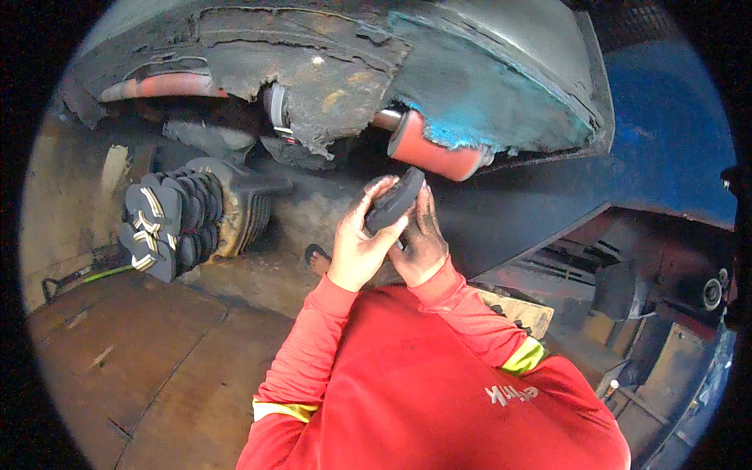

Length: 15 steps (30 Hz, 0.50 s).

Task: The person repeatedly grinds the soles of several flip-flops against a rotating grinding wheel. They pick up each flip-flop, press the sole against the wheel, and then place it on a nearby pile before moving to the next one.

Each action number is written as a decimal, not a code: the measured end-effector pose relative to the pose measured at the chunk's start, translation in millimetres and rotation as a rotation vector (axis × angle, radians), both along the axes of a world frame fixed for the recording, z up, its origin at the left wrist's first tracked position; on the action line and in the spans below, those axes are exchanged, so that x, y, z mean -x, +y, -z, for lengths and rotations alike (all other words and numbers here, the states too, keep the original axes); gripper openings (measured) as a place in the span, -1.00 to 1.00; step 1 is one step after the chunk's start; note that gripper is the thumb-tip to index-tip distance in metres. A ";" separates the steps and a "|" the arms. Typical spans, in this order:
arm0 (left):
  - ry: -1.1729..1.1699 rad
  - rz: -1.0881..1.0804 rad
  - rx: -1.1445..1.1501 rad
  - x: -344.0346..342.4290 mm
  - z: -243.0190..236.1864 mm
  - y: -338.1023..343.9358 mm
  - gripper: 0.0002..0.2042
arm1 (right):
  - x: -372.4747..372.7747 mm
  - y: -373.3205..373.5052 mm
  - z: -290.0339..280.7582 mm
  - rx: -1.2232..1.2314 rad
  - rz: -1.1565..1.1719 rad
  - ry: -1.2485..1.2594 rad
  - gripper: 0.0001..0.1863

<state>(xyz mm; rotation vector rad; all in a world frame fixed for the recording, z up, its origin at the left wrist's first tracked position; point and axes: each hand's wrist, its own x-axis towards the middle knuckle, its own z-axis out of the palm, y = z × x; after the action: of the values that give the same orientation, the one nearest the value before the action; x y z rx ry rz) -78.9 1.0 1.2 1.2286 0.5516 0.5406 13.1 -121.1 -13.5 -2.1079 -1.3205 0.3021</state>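
A dark flip-flop sole (394, 202) is held up in front of my chest, tilted with its tip pointing up and right. My left hand (358, 244) wraps its left and lower side, fingers behind and thumb across the near face. On the right side, my right hand (424, 241) grips it too, its fingers smudged with black dust. Just above the sole's tip, a red roller (440, 150) sticks out under the machine's torn, dust-covered hood (482, 106). Whether a strap is fitted to the sole cannot be made out.
Finished-looking flip-flops (153, 227) with striped straps hang in bunches at the left, beside stacked dark plastic stools (254, 207). Another red roller (164, 84) shows at the upper left. At my right are a blue machine panel (666, 133) and a wooden tray (533, 313) with dark pieces.
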 end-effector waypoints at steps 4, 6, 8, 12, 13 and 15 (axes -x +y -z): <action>0.225 -0.083 -0.396 -7.0 -14.6 4.2 -0.33 | -3.6 8.0 14.0 -0.003 -0.048 -0.015 -0.25; 0.288 -0.073 -0.657 -10.0 -20.7 7.2 -0.48 | -7.4 10.3 21.5 -0.062 -0.073 0.042 -0.23; 0.319 -0.073 -0.788 -13.1 -24.8 10.9 -0.63 | -10.1 9.7 26.9 -0.081 -0.101 0.107 -0.17; 0.450 0.031 -1.019 -22.4 -26.6 16.5 -0.73 | -10.4 6.8 30.9 -0.060 -0.102 0.318 -0.15; 0.443 0.019 -0.987 -25.6 -26.3 17.4 -0.70 | -10.4 6.6 30.7 -0.081 -0.109 0.356 -0.15; 0.400 -0.040 -0.920 -34.5 -24.2 16.8 -0.59 | -11.9 8.4 30.1 -0.128 -0.080 0.428 -0.20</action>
<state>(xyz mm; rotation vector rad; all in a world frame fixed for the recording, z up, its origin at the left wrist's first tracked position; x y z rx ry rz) -44.4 17.8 25.4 2.2348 0.6881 0.6058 25.0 -112.7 -43.7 -1.7615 -1.1353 0.6455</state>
